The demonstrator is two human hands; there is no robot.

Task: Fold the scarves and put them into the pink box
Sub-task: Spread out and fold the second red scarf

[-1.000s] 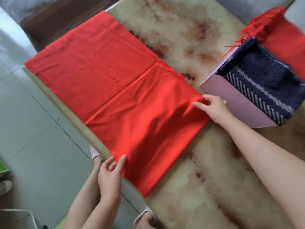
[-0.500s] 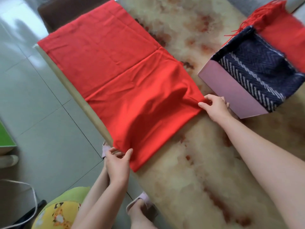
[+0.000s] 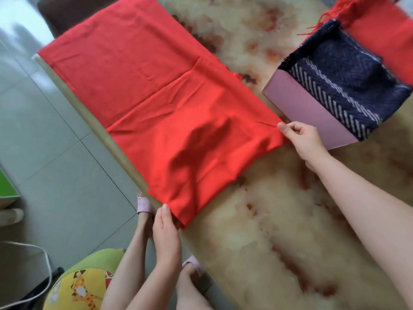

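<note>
A red scarf [image 3: 156, 90] lies spread along the left edge of the marble table [image 3: 279, 220], its near half doubled over and puffed up in the middle. My left hand [image 3: 166, 238] pinches the near corner at the table edge. My right hand [image 3: 302, 139] pinches the far near-end corner, next to the pink box [image 3: 306, 108]. The box stands at the right and holds a folded navy scarf with white chevron stripes [image 3: 348, 86]. Another red scarf with fringe [image 3: 384, 34] lies behind the box at the top right.
The table's left edge drops to a grey tiled floor [image 3: 55, 153]. A dark chair [image 3: 73, 12] stands at the far end. A white cable [image 3: 44, 265] runs on the floor at lower left beside a green object [image 3: 6, 189]. My feet in pink slippers [image 3: 144, 204] show below the edge.
Both hands have drawn the scarf's near end up and toward the far end, so the near fold has lifted and bulges. The view has shifted right and closer.
</note>
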